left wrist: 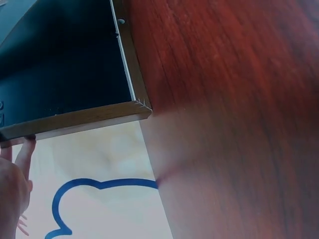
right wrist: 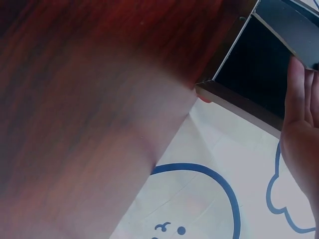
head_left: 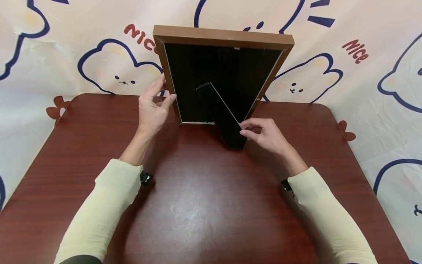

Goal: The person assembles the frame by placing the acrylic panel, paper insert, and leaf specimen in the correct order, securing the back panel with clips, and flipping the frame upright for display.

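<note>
A brown wooden picture frame (head_left: 224, 36) stands upright at the back of the table, its black backing board (head_left: 188, 73) facing me. From the backing a black easel stand (head_left: 221, 113) angles out, its lower end on the tabletop. My left hand (head_left: 153, 108) holds the frame's left side, thumb on the near edge and fingers behind it. At the stand's right edge, near its lower end, my right hand (head_left: 263, 134) pinches with thumb and fingers. The left wrist view shows fingertips against the frame's side rail (left wrist: 79, 117). In the right wrist view, fingers (right wrist: 296, 94) touch the stand (right wrist: 291, 35).
The dark red wooden table (head_left: 194, 205) has rounded far corners. Behind and beside it hangs a pale cloth (head_left: 108, 22) with blue cartoon outlines and the word "Nice". Dark wrist devices (head_left: 146, 178) show below both sleeves.
</note>
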### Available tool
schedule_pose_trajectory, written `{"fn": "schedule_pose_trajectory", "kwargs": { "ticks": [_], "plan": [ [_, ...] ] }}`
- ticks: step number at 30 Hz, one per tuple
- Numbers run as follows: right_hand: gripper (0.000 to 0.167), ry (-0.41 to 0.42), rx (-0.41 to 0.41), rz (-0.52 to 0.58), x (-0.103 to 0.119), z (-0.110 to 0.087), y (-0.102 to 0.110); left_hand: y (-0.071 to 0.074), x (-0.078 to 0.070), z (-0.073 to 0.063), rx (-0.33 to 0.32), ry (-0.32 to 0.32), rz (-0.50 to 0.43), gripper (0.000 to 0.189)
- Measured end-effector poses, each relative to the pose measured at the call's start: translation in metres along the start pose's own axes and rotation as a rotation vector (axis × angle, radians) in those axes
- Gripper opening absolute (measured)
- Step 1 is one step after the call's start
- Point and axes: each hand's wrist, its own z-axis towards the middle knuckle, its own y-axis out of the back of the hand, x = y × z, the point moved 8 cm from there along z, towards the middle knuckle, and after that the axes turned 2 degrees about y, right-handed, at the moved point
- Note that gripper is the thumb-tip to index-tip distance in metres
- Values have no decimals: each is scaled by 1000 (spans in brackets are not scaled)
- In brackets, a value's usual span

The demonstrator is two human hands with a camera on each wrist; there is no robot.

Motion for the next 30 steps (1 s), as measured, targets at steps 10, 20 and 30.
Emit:
{"fn": "schedule_pose_trajectory", "kwargs": {
  "ticks": [10,20,30],
  "plan": [
    [13,29,55,-4,-1,-4,-9,3,-4,-7,32,-63,-60,55],
    [11,9,101,-17,-10,-7,-16,4,-5,-13,72,-19,-95,50],
    [14,-25,72,21,-12,-8,-7,5,-4,-14,88,-11,-69,53]
  ]
}}
